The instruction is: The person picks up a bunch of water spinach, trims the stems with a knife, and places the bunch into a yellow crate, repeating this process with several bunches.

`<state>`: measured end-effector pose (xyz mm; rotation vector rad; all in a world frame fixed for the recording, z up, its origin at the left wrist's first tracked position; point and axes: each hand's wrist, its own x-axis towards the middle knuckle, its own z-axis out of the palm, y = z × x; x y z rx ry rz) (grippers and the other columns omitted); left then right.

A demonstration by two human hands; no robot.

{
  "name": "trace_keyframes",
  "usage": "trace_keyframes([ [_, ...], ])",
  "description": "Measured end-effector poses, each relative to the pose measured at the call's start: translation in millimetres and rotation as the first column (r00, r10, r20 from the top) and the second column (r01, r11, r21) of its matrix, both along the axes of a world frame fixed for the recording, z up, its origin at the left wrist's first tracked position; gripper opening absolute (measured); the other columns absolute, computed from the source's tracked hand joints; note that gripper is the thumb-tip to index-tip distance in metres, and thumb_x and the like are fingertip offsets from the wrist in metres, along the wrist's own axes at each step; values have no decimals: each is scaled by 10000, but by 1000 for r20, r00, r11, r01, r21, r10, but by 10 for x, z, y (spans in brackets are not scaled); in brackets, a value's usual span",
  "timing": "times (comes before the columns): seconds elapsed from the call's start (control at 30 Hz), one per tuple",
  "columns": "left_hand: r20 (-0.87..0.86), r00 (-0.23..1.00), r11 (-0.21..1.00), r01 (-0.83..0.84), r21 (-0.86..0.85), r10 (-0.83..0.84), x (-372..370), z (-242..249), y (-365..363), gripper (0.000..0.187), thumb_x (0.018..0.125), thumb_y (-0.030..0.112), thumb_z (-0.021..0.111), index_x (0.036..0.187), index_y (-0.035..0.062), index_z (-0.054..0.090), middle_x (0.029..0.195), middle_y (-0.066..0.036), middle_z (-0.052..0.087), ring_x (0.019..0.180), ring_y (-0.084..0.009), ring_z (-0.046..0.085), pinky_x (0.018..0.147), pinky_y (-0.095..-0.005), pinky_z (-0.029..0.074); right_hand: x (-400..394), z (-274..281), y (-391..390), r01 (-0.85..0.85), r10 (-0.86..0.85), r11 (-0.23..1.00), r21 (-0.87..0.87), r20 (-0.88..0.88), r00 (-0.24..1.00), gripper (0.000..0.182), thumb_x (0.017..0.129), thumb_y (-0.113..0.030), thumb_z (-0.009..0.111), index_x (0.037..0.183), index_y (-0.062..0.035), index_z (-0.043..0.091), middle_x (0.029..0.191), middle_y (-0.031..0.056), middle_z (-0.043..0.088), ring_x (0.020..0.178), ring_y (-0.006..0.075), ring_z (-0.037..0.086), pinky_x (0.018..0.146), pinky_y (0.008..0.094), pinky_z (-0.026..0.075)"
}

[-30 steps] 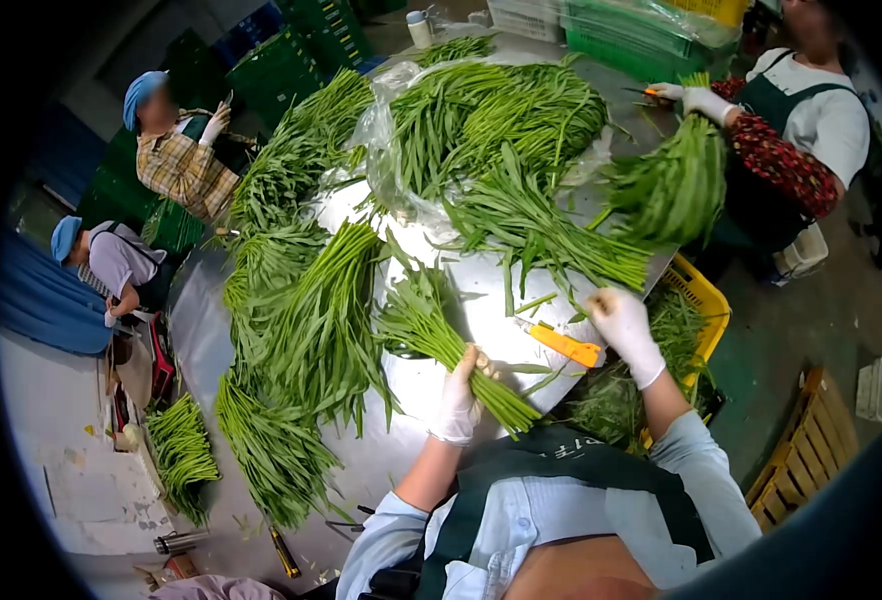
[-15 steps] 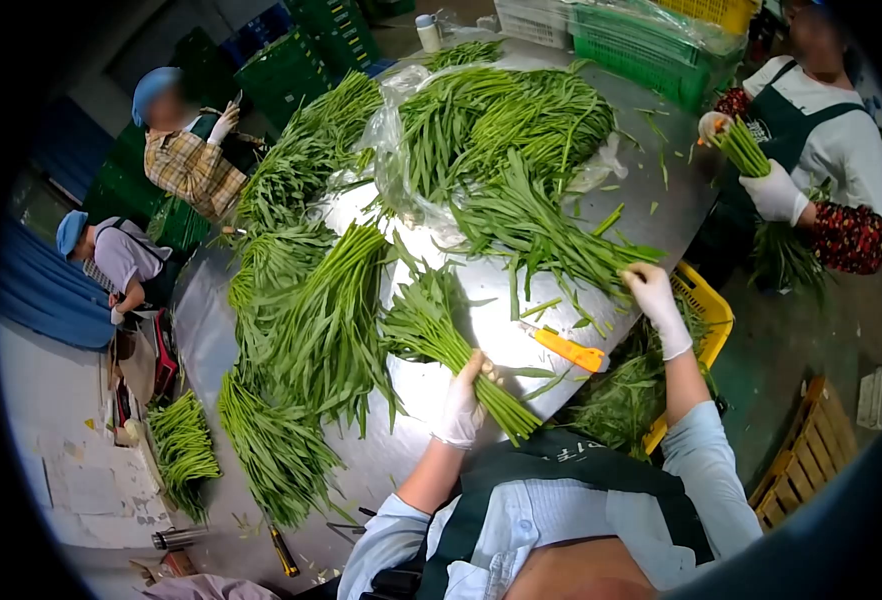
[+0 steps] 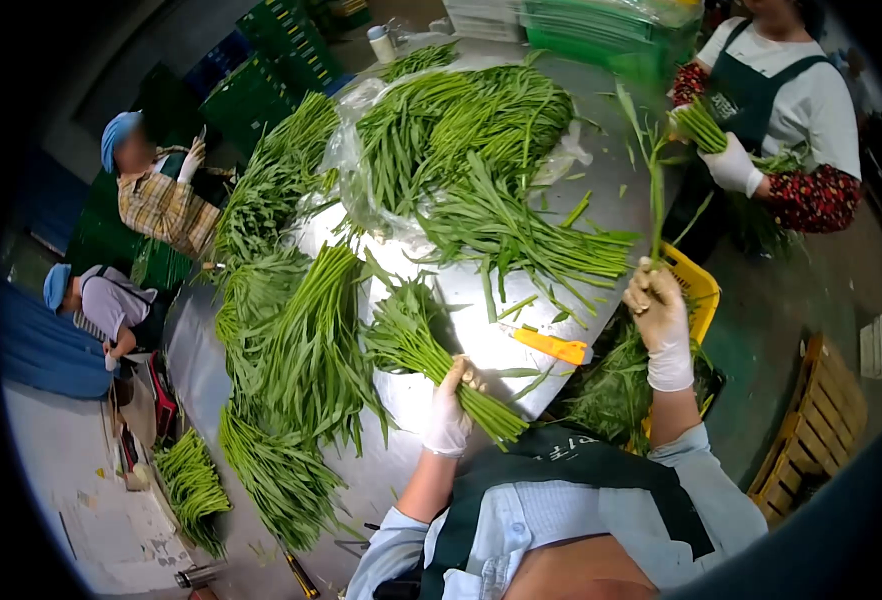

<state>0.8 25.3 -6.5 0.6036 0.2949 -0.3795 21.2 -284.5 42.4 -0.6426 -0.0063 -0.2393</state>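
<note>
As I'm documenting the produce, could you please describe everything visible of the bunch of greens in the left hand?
The bunch of greens has long, narrow leaves and slim, paler green stems gathered roughly parallel; no tie shows. The gloved left hand grips it around the stems. It slants over the metal table, leaves pointing forward and leftward, stem ends toward the apron. Whether it rests on the table cannot be told.

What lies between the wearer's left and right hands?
In the head view, between left hand and right hand: the held stems, then an orange-handled knife and loose leaves on the table, then heaped greens past its edge.
</note>
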Motion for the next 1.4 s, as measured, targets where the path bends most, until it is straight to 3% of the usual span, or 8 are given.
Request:
trace_keyframes([
  [0.23,-25,999,999,-31,30,32,-4,76,14,95,910,152,510,879,62,512,643,11,455,557,-86,425,551,-224,403,-2,-374,-242,327,-399,798,-506,-37,916,234,867,-86,530,1048,58,563,803,25,564,677,87,491,661,226,411],
  [0.33,-31,997,995,-72,65,74,9,76,69,105,909,155,516,872,57,510,642,12,455,554,-86,420,548,-225,401,-142,-570,-589,88,-585,406,-910,-185,790,221,848,-137,559,1020,-11,616,895,65,631,757,148,558,712,276,449],
  [0.43,-45,996,996,-72,46,74,18,49,81,107,906,157,521,876,55,510,642,12,455,554,-87,418,547,-227,397,-346,-812,-720,-368,-621,-485,-793,16,784,346,777,-229,602,1078,-59,603,1011,143,614,877,330,582,761,418,459],
  [0.57,-21,999,998,-45,49,46,23,68,19,102,904,154,515,883,57,495,647,15,434,574,-87,413,554,-233,401,-190,-726,-294,-260,-534,-18,-965,-211,819,245,814,-157,589,1040,-64,613,959,115,632,839,247,616,736,324,484],
  [0.83,-38,997,995,-70,72,73,-15,67,65,94,901,148,515,918,57,500,652,3,455,586,-109,447,566,-251,420,571,-1067,260,-97,-273,-398,-912,17,962,257,744,-188,624,945,-27,631,877,152,626,777,321,605,685,353,480],
  [0.97,-63,992,993,-111,34,112,-8,39,156,79,902,140,506,911,63,492,653,3,450,584,-112,442,578,-264,425,688,-1007,309,-27,-245,265,-964,-94,965,232,807,-183,590,932,9,633,730,74,612,624,177,564,591,285,449],
  [1.07,-15,993,992,-113,62,114,-7,69,143,73,901,122,501,890,53,480,658,-2,448,581,-101,435,566,-243,415,494,-416,426,-57,23,990,-130,-249,968,224,862,-139,544,999,31,591,716,-16,516,518,33,370,472,175,281],
  [1.4,30,982,924,-188,332,189,4,300,-37,159,862,99,571,989,23,515,749,-36,528,615,-97,510,552,-217,453,2,-590,1008,-458,353,855,-244,-374,858,196,873,-103,548,1007,25,609,736,19,595,546,38,456,496,164,360],
])
